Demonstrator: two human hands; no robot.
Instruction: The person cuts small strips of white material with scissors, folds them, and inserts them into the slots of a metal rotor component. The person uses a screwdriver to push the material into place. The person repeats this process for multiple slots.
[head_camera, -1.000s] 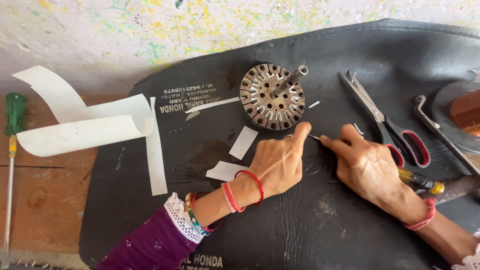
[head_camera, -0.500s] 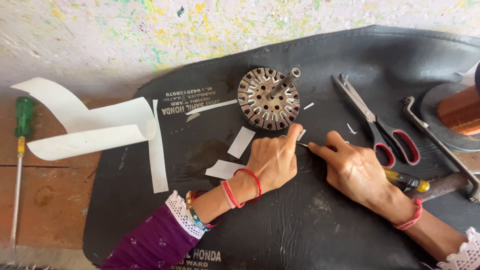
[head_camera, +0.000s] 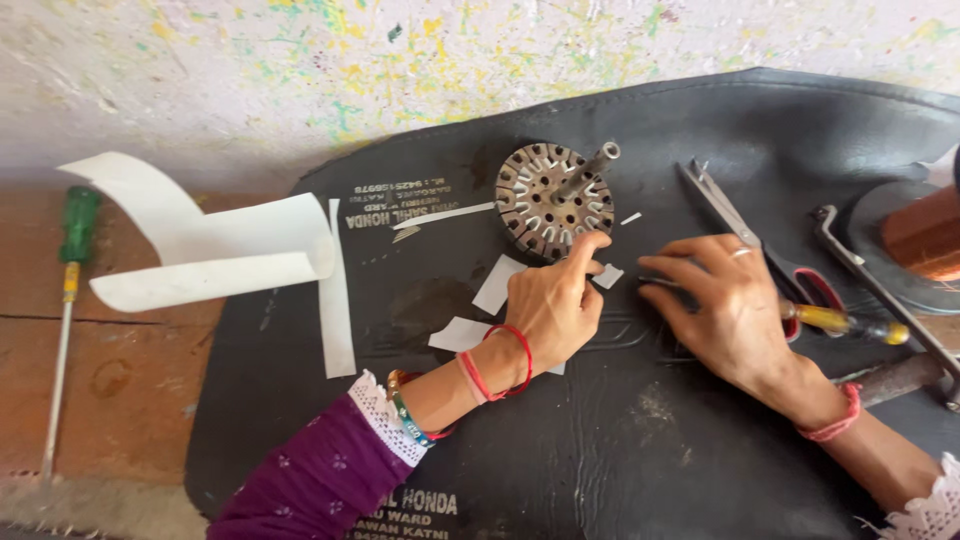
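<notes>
Black rubber mat (head_camera: 640, 440) covers most of the frame from centre to right edge, laid over a reddish tabletop (head_camera: 130, 360) that shows at lower left; it reads as a work pad that keeps small parts from sliding.

Curled white insulating paper sheet (head_camera: 215, 250), upper left, half on the mat. A long strip (head_camera: 335, 295) cut from it lies along the mat's left edge, close to the stock it came from.

Green-handled screwdriver (head_camera: 65, 290) lies far left on bare wood, well apart from both hands.

Slotted round motor core (head_camera: 553, 198) with a stub shaft sits flat at upper centre of the mat, slots facing up, so they can be reached from above.

Scissors (head_camera: 735, 225) with red loops lie right of the core, blades toward the top of the frame. A yellow-handled tool (head_camera: 845, 322) lies just beside the right hand. A metal bar (head_camera: 880, 295) and a copper wire spool (head_camera: 925, 235) sit at the right edge.

Left hand (head_camera: 555, 305), centre frame: fingers curled, forefinger and thumb pinched on a small white paper slip (head_camera: 606, 276), just below the core's rim.

Right hand (head_camera: 725, 300), right of centre: palm down, fingers reaching left toward the same slip. Fingertips seem to press something thin against the mat, but the view is too poor to tell what.

Loose cut paper pieces (head_camera: 497, 285) lie under and left of the left wrist.
</notes>
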